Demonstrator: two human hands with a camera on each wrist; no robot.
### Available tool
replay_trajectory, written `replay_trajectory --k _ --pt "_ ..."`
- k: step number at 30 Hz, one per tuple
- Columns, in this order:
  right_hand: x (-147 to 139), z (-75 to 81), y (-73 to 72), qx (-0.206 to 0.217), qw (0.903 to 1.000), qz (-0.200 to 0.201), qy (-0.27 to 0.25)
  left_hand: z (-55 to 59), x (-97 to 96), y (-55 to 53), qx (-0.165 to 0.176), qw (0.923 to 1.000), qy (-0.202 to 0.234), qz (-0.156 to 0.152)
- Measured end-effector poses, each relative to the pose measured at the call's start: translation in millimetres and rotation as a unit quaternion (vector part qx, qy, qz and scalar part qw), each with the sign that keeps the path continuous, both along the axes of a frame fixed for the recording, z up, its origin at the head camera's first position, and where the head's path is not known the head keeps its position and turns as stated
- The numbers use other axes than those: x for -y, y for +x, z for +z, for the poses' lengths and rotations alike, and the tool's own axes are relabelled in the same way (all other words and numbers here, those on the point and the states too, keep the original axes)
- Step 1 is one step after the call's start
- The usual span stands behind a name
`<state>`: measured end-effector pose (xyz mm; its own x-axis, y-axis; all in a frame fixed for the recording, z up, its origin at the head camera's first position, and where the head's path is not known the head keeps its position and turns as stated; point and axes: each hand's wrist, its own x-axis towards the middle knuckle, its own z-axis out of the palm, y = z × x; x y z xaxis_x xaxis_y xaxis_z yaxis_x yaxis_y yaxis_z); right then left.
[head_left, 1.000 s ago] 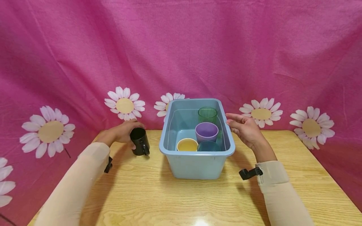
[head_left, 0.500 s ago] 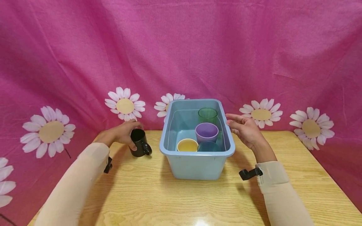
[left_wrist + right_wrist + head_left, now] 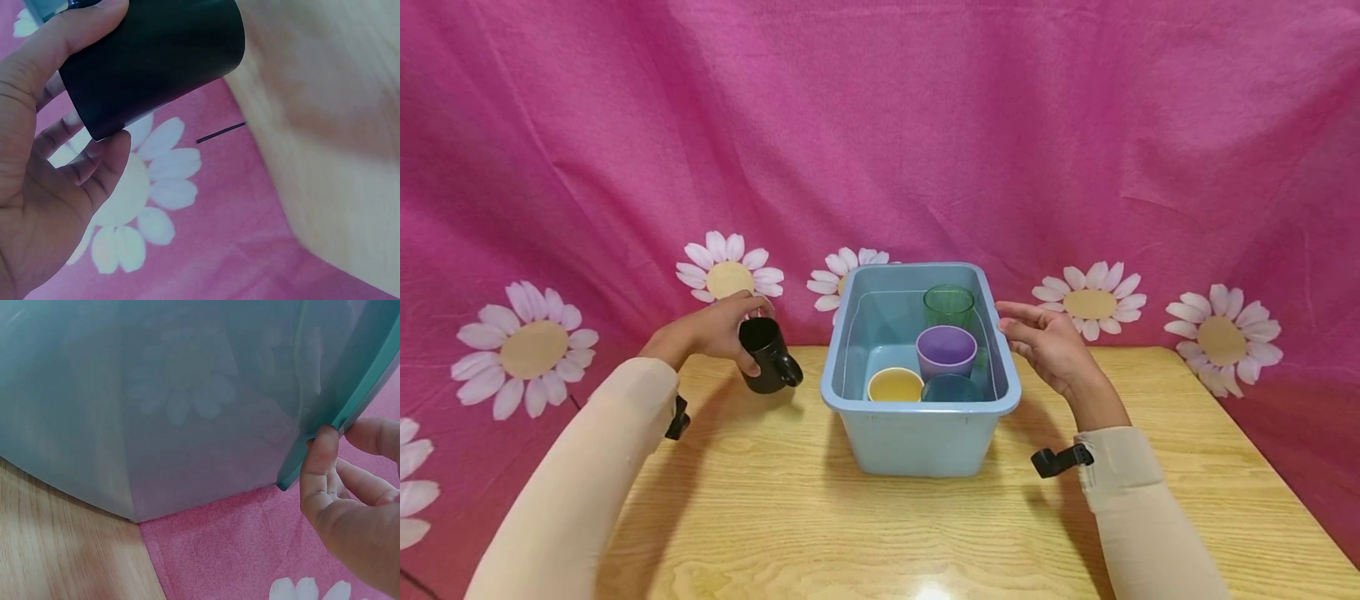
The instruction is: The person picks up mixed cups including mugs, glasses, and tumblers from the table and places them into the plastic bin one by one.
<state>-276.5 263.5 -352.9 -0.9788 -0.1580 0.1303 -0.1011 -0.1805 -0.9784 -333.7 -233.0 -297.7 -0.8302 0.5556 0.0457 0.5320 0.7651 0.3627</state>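
My left hand [image 3: 721, 330] grips a black mug [image 3: 764, 363] near its rim. The mug hangs a little above the table, slightly tilted, its handle turned to the right. In the left wrist view, thumb and fingers hold the mug [image 3: 162, 56] by its upper end. At the blue plastic tub [image 3: 917, 442], my right hand [image 3: 1051, 347] pinches the right rim, thumb and fingertips on either side of the edge in the right wrist view. Inside the tub are a green glass [image 3: 950, 305], a purple cup [image 3: 947, 350], a yellow cup [image 3: 896, 386] and a dark teal cup [image 3: 952, 390].
The wooden table [image 3: 775, 517] carries the tub at its middle. A pink cloth [image 3: 880, 125] printed with daisies hangs behind it and along both sides. The tub's left wall stands between the mug and the cups.
My left hand has raised the black mug off the table, after its handle swung a little to the right. My right hand stays at the tub's rim.
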Motion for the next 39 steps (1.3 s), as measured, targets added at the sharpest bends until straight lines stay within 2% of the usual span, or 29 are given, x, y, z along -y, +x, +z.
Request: replay_trajectory --k 5,12,23,28,33,39 --pt "0.1 -0.8 0.1 0.002 1.0000 0.000 0.001 16.5 -0.5 0.5 -0.008 0.9999 -0.009 0.013" --pt "-0.6 -1.1 -1.1 0.002 1.0000 -0.005 0.006 35.4 -1.4 0.7 -0.033 0.9993 -0.013 0.011" --pt "-0.7 -2.1 -2.5 0.009 0.9999 -0.006 0.009 68.9 -10.2 3.6 -0.016 0.9989 -0.019 0.039" --pt "-0.1 -1.8 -1.9 0.006 0.9999 -0.006 0.010 81.7 -15.7 2.2 -0.023 0.9981 -0.037 0.044" --pt "0.5 -1.3 -1.3 0.003 0.9999 -0.005 0.012 94.1 -24.3 2.3 -0.033 0.9975 -0.048 0.040" --pt "-0.2 -0.1 -1.1 0.010 0.9999 -0.005 0.011 106.9 -38.1 -0.8 -0.051 0.9974 -0.048 0.015"
